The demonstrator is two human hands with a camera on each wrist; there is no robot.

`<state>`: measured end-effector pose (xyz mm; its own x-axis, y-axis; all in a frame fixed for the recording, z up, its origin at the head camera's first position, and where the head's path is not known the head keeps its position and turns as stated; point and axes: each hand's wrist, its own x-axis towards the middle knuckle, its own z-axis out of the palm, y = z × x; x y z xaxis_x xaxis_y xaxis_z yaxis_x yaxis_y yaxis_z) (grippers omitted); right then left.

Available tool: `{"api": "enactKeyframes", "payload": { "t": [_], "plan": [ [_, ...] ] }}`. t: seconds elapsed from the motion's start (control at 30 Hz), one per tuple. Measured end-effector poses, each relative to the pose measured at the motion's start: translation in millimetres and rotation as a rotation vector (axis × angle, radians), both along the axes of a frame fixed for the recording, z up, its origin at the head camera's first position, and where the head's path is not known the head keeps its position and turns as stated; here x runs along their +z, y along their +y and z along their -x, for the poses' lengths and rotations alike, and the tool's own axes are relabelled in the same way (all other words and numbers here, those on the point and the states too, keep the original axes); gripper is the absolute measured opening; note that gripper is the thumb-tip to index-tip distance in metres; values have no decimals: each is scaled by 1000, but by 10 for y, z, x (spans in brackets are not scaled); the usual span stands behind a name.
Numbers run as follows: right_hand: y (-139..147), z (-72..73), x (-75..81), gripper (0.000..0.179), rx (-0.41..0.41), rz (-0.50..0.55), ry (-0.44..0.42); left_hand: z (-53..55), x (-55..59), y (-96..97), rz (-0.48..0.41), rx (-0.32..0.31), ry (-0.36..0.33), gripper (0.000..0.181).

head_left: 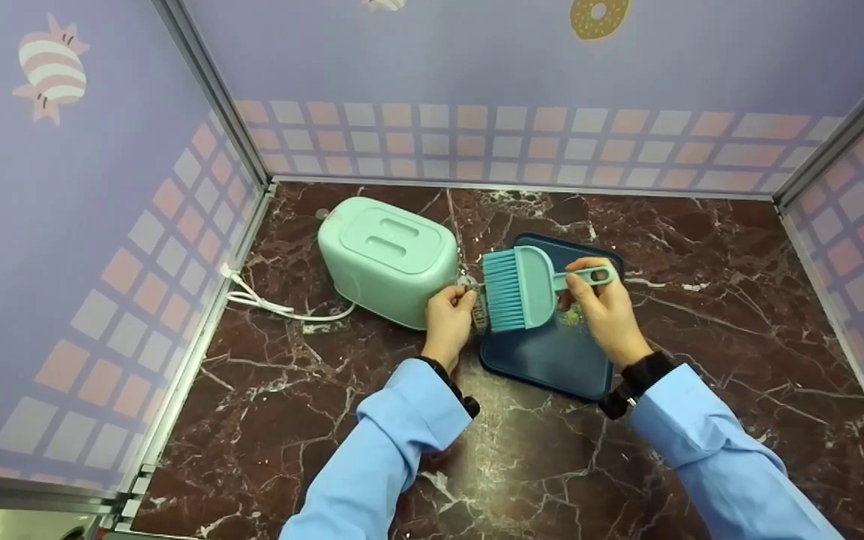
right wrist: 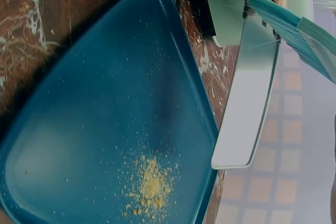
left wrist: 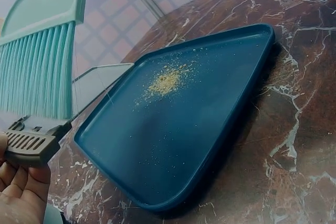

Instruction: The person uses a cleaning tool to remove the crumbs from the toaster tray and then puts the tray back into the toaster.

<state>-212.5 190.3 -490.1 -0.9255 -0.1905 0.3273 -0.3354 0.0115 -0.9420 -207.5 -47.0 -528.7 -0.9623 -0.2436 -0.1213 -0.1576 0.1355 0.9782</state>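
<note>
My right hand (head_left: pixel 606 313) holds a mint-green hand brush (head_left: pixel 537 289) by its looped handle, with the teal bristles pointing left. Between the fingers and thumb of my left hand (head_left: pixel 448 321) is the slotted brown grip of a flat metal crumb tray (right wrist: pixel 247 98). Bristle tips touch this crumb tray at its grip end, as the right wrist view shows. The tray's far end reaches the rim of a dark blue tray (head_left: pixel 544 360) on the table. On that blue tray lies a small heap of yellowish crumbs (left wrist: pixel 167 81), with specks scattered around it.
A mint-green toaster (head_left: pixel 391 262), its slots covered by a lid, stands just left of the blue tray. Its white cord (head_left: pixel 282 309) lies bundled toward the left wall. Patterned panels (head_left: pixel 514 75) enclose the dark marbled table (head_left: pixel 717 337) at the back and both sides.
</note>
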Motion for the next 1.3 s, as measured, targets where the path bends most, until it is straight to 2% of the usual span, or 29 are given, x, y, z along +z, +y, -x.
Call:
{"api": "enactKeyframes", "payload": {
  "t": [0.2, 0.37, 0.57, 0.83, 1.0, 1.17, 1.3],
  "plan": [
    [-45, -17, -23, 21, 29, 5, -21, -13, 10, 5, 2, -1, -12, 22],
    [-39, -18, -42, 22, 14, -53, 17, -18, 5, 8, -11, -6, -8, 21],
    [28, -12, -57, 21, -43, -161, 62, -16, -3, -1, -15, -11, 2, 17],
    [194, 21, -79, 21, -156, -214, 24, 7, -20, -22, 23, -9, 29, 13],
    [252, -57, 63, 22, -211, -264, 13, 11, -15, -27, 36, -14, 18, 14],
    [300, -123, 170, 21, -237, -303, 56, 0, -13, -37, 65, -25, 25, 15],
    [415, -51, 44, 21, -284, -353, 71, -10, -13, -43, 81, -30, 32, 16]
  ]
}}
